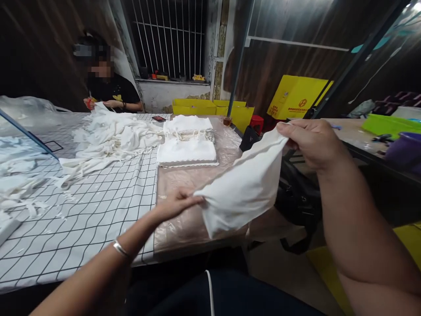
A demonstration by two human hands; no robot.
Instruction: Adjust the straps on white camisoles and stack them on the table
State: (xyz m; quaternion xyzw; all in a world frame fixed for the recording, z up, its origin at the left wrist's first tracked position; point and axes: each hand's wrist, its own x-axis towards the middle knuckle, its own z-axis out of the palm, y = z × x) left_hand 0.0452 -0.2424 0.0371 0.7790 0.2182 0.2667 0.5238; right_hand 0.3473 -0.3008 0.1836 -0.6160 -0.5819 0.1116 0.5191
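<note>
A white cloth piece [245,188] hangs stretched between my two hands above the table's right edge. My left hand [176,205] pinches its lower left corner; a silver bangle sits on that wrist. My right hand [307,142] grips its upper right corner, raised higher over the gap beside the table. A stack of folded white cloth pieces [187,151] lies further back on the table's brown part.
A loose heap of white cloth [112,136] covers the grid-patterned tablecloth [98,210]. A person in black sits at the far end, holding red scissors. Yellow boxes [296,96], a black bag [297,202] and a second table [351,129] lie to the right.
</note>
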